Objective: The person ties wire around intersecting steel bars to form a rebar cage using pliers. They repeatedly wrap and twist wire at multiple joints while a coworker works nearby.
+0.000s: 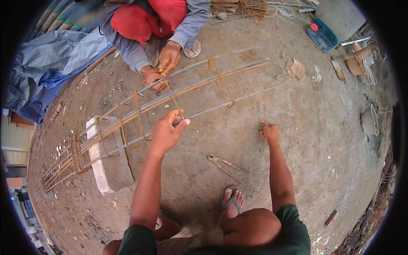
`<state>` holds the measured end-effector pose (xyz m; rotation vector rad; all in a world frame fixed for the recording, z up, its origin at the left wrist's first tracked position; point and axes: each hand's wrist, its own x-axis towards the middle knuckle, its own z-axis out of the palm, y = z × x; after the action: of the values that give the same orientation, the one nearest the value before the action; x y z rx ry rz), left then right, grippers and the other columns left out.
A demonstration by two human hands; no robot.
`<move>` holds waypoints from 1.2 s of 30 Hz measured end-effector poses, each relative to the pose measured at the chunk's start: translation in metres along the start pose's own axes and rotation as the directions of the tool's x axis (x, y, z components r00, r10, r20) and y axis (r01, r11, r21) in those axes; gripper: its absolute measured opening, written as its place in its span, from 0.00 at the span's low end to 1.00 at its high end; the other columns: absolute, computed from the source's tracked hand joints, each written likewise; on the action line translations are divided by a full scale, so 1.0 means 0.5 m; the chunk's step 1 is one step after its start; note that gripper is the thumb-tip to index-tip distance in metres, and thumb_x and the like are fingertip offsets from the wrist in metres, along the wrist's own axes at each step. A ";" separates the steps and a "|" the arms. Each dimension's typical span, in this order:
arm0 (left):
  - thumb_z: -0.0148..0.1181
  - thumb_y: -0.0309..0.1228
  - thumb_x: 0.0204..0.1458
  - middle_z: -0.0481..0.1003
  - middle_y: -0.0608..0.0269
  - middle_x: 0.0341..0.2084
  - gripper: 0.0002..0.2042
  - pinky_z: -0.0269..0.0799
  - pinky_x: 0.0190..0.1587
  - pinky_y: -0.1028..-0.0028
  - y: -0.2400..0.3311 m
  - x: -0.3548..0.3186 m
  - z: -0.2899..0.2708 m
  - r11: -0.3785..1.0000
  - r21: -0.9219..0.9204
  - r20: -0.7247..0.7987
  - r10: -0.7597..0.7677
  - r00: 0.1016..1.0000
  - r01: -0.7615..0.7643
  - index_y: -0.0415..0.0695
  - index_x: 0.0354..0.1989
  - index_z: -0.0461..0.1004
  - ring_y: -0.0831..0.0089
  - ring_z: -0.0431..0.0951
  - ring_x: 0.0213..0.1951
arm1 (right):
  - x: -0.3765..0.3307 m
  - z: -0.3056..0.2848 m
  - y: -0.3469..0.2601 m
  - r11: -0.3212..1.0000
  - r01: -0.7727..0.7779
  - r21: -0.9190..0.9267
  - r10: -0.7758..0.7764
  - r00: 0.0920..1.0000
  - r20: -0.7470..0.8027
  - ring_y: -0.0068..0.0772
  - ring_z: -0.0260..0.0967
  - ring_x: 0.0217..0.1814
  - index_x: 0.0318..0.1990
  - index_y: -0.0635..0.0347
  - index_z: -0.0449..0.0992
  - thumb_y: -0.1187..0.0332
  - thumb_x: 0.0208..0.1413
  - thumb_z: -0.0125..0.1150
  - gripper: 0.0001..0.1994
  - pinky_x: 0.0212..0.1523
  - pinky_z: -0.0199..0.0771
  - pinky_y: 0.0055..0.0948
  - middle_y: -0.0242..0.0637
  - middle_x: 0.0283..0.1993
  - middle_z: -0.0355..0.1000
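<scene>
A long rebar cage (140,111) of straight steel bars and rusty square stirrups slants across the ground. My left hand (166,132) is closed round the corner of one wire stirrup (173,94), where it meets the nearest bar. To the right, apart from the cage, my right hand (270,132) has its fingers curled together; whether a thin thing sits in them is hidden. Across the cage, a co-worker's two hands (163,66) work at the far bar by the same stirrup. A pair of end-cutting pincers (223,162) lies on the ground before me.
A pale concrete block (102,172) sits under the cage's left part. Another stirrup (219,80) hangs toward its right end. Grey-blue tarpaulin (55,59) lies at the far left. A blue jerrycan (323,37), a bucket (369,120) and bundled rusty rods (240,7) lie around the edges.
</scene>
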<state>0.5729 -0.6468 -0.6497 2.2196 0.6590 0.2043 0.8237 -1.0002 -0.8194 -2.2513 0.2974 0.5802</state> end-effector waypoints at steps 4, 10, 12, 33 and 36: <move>0.68 0.43 0.61 0.86 0.53 0.40 0.23 0.78 0.43 0.62 0.005 0.003 -0.011 1.000 -0.005 0.049 -0.011 0.999 0.011 0.41 0.59 0.77 0.67 0.84 0.34 | 0.010 0.002 0.030 0.871 0.079 0.485 0.004 0.986 -0.169 0.25 0.69 0.19 0.46 0.69 0.79 0.60 0.71 0.54 0.17 0.22 0.70 0.27 0.34 0.22 0.73; 0.69 0.46 0.59 0.86 0.51 0.42 0.25 0.77 0.41 0.62 -0.007 -0.003 -0.028 1.000 0.011 0.040 0.007 0.999 -0.007 0.41 0.58 0.78 0.62 0.83 0.29 | -0.181 -0.140 -0.070 0.953 0.295 0.071 -0.299 0.953 0.054 0.22 0.63 0.23 0.60 0.66 0.75 0.66 0.72 0.49 0.18 0.25 0.61 0.28 0.30 0.24 0.69; 0.69 0.47 0.59 0.86 0.51 0.42 0.26 0.77 0.41 0.62 -0.011 0.001 -0.030 1.000 -0.011 0.045 0.027 0.999 -0.027 0.41 0.58 0.78 0.62 0.83 0.29 | -0.271 -0.131 -0.115 0.939 0.334 0.077 -0.342 0.904 0.254 0.20 0.60 0.22 0.62 0.65 0.75 0.67 0.72 0.48 0.18 0.24 0.59 0.28 0.30 0.24 0.69; 0.74 0.48 0.51 0.74 0.50 0.54 0.28 0.77 0.50 0.56 -0.004 0.011 -0.032 0.999 0.046 -0.007 0.009 1.000 -0.009 0.43 0.56 0.80 0.53 0.81 0.53 | -0.506 0.324 -0.247 0.556 -0.368 0.745 -0.226 0.796 0.562 0.14 0.62 0.28 0.53 0.51 0.76 0.66 0.73 0.53 0.08 0.24 0.59 0.19 0.22 0.36 0.72; 0.75 0.48 0.50 0.74 0.49 0.56 0.30 0.78 0.50 0.56 -0.002 0.016 -0.042 0.999 0.034 0.004 -0.010 1.000 0.010 0.39 0.55 0.80 0.54 0.81 0.53 | -0.515 0.336 -0.249 0.519 -0.353 0.778 -0.259 0.803 0.537 0.14 0.62 0.27 0.52 0.51 0.76 0.65 0.73 0.54 0.07 0.24 0.59 0.18 0.23 0.37 0.72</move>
<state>0.5721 -0.6284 -0.6370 2.2484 0.6763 0.1850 0.5954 -0.7847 -0.7129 -0.9846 0.2401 0.8995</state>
